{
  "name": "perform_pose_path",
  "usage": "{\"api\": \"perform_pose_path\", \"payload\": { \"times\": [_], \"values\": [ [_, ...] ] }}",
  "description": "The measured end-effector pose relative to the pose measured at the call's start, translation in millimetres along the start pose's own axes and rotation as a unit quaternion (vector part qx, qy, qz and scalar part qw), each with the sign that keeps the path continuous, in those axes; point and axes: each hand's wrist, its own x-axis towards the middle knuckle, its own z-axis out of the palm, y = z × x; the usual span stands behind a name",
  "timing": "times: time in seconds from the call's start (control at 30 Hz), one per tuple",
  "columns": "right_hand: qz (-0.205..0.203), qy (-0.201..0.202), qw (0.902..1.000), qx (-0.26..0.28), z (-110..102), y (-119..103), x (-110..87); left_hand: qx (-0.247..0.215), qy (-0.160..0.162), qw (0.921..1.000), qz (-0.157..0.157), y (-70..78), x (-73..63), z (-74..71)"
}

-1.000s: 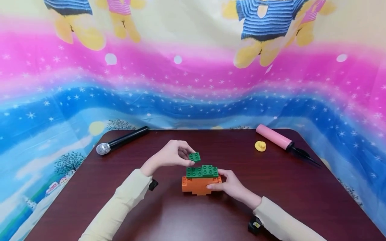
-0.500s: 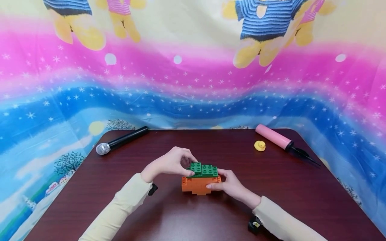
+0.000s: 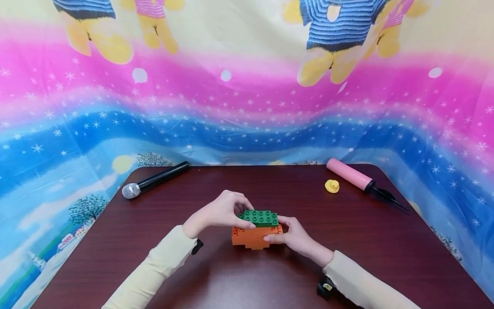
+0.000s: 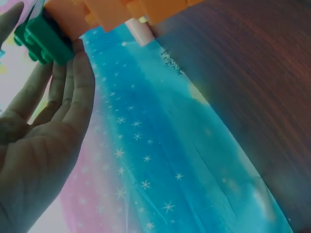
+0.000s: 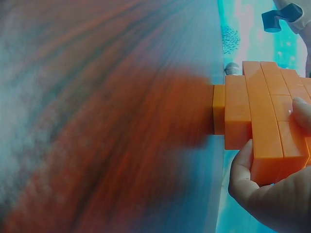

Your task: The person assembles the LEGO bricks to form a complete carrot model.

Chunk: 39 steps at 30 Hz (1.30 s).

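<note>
A built-up block of orange toy bricks (image 3: 252, 238) stands near the middle of the table, narrower at its foot. Green studded bricks (image 3: 266, 217) lie across its top. My left hand (image 3: 221, 212) pinches the green brick at the left end, thumb in front and fingers behind. The left wrist view has that green brick (image 4: 46, 41) between thumb and fingers, beside the orange bricks. From the right, my right hand (image 3: 299, 238) grips the orange block, its thumb on the front face. Stepped orange rows (image 5: 265, 121) fill that hand in the right wrist view.
A black microphone (image 3: 156, 181) with a silver head lies at the table's back left. At the back right are a small yellow rubber duck (image 3: 332, 186) and a pink hand pump (image 3: 351, 175). A printed curtain (image 3: 247, 107) hangs behind the table (image 3: 247, 283).
My left hand has come down with the small green brick, from above the block onto the green layer, level with the brick beside it. My right hand has stayed on the orange block.
</note>
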Motion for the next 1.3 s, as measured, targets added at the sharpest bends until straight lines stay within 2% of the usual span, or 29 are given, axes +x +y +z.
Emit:
{"api": "perform_pose_path", "payload": {
  "times": [0.3,0.47,0.6,0.73,0.93,1.07,1.17,1.3],
  "values": [
    [0.003,0.002,1.0,-0.001,0.4,-0.6,-0.1,-0.006,0.059,0.9982,0.008,-7.9,-1.4,12.9],
    [0.004,0.003,1.0,0.0,0.1,-0.1,-0.2,-0.038,0.103,0.9937,0.019,-13.0,-4.0,23.2],
    [0.004,0.005,1.0,0.001,0.3,0.6,0.1,-0.074,0.122,0.9895,0.024,-16.4,-5.6,29.3],
    [-0.002,0.008,1.0,-0.001,0.8,0.5,0.3,-0.094,0.113,0.989,0.016,-16.9,-5.6,29.5],
    [-0.002,0.006,1.0,-0.001,2.3,-1.4,-0.6,-0.093,0.063,0.9932,-0.029,-15.0,-3.6,23.1],
    [0.0,0.006,1.0,-0.002,1.8,-2.3,-1.0,-0.091,0.05,0.9936,-0.046,-13.1,-3.6,21.6],
    [0.002,0.007,1.0,-0.003,0.7,-2.7,-0.8,-0.07,0.053,0.9953,-0.04,-11.2,-4.0,22.0],
    [0.005,0.006,1.0,-0.005,0.3,-2.9,-0.9,-0.027,0.059,0.9979,-0.009,-8.6,-5.4,22.6]
  ]
}}
